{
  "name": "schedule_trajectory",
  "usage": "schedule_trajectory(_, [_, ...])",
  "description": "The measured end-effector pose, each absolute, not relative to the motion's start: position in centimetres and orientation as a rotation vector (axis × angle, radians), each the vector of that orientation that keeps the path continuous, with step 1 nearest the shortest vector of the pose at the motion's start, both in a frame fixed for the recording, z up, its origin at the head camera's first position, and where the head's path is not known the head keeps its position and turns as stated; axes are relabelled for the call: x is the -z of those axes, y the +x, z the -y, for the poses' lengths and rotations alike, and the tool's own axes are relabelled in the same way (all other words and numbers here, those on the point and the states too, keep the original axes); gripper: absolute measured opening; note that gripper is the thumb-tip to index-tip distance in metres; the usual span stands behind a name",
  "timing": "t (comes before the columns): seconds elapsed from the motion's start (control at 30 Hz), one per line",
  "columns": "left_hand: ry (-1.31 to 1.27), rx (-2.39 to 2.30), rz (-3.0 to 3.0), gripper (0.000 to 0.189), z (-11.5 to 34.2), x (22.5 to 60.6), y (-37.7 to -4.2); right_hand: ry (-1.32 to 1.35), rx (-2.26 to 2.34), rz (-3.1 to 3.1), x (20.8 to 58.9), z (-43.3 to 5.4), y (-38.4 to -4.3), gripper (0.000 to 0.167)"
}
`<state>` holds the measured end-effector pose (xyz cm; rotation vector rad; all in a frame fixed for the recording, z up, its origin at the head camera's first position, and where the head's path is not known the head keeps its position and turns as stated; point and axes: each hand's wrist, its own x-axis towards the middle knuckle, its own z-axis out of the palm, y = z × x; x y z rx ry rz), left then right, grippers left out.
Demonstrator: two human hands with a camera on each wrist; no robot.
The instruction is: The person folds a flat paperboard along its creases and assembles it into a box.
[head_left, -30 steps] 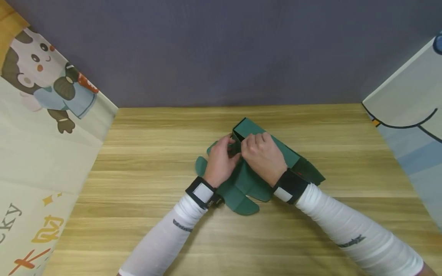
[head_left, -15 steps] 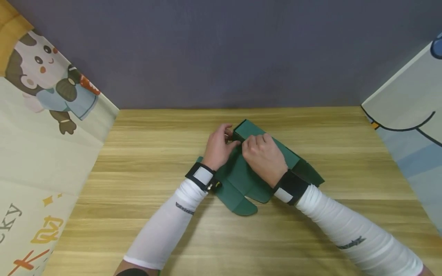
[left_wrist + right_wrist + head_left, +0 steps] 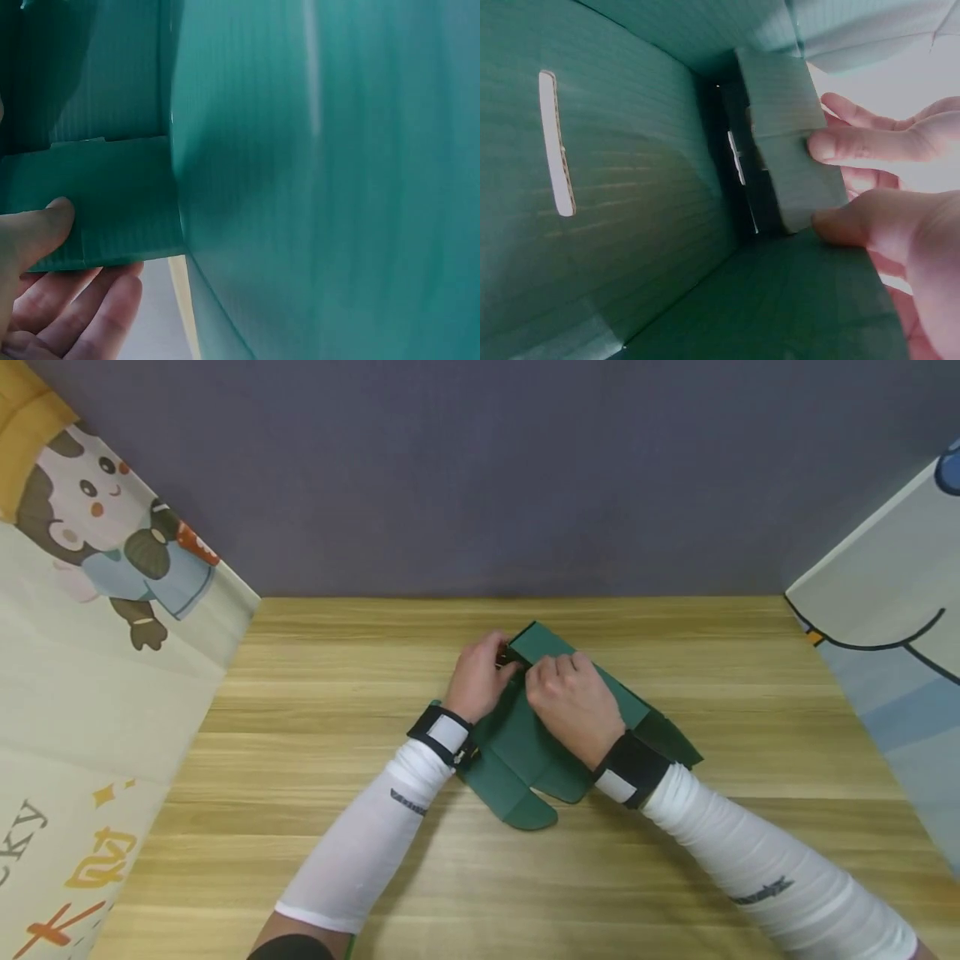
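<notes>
A green cardboard box (image 3: 551, 639) lies slantwise on the table, partly folded, with a rounded flap (image 3: 528, 810) spread toward the near side. At its left end my left hand (image 3: 477, 681) pinches a folded end panel (image 3: 112, 202), thumb on the inner face and fingers behind, as the left wrist view shows. My right hand (image 3: 573, 702) is curled over the box's near side wall and grips it, close beside the left hand. In the right wrist view, the box's inside shows a narrow slot (image 3: 557, 142) in one panel. The right fingertips are partly hidden.
The wooden table (image 3: 337, 860) extends around the box. A dark grey wall (image 3: 495, 477) stands behind it. Printed cartoon panels flank the table, on the left (image 3: 112, 552) and on the right (image 3: 885, 577). A dark side flap (image 3: 667, 735) sticks out at the box's right end.
My left hand has moved slightly up and outward at the box's left end, and the end panel there has been folded up. The right hand keeps its grip with little movement.
</notes>
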<state>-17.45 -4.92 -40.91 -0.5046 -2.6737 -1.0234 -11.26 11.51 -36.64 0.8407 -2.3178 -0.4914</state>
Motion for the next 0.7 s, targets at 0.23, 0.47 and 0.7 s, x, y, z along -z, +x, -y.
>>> schedule_trajectory(0.23, [-0.448, 0.898, 2.735, 0.015, 4.25, 40.85, -17.97, 0.848, 0.489, 2.318, 36.48, -11.35, -11.22, 0.032])
schedule_trajectory(0.47, [-0.390, 0.897, 2.755, 0.017, 4.01, 40.69, -17.99, 0.848, 0.495, 2.296, 36.26, -11.27, -11.13, 0.030])
schedule_trajectory(0.7, [-0.379, 0.913, 2.706, 0.010, 3.88, 40.77, -17.93, 0.847, 0.498, 2.311, 36.56, -11.28, -11.23, 0.033])
